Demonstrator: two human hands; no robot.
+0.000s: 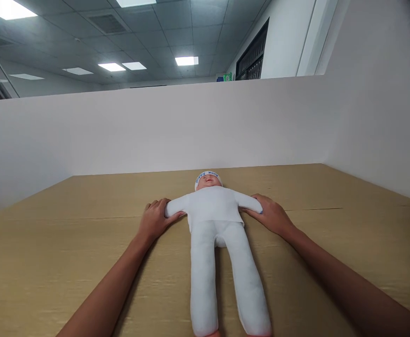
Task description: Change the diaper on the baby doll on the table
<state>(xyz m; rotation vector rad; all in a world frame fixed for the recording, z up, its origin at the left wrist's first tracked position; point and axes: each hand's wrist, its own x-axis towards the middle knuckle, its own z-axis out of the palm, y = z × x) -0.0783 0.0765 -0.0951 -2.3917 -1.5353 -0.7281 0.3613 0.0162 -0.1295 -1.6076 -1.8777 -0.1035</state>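
Doll (212, 203) with a pinkish baby face, dressed in a smooth white long-sleeved top and white trousers, lay face up near the middle of a broad, flat tan tabletop with a wood-like look (67, 262), its head towards the far side and its legs towards the person. The left hand (157, 219) pinched the end of one outstretched doll arm, fingers over the far edge and thumb along the near one; the right hand (273, 216) pinched the opposite arm end in much the same way. Holding the figure well seemed to call for light, equal pressure on both sides, with the two arms level, so that the torso lay straight and neither sleeve was dragged or twisted. The nearest thing to a container was the bay that plain white upright panels (197, 126) made round the back and sides of the tabletop, and the doll lay within it. A snug white cap with blue lettering (208, 173) enclosed the top of its head. Past the far panel's upper edge, a green-and-blue object (227, 76) might have been a packet or box, but it showed too small to tell.
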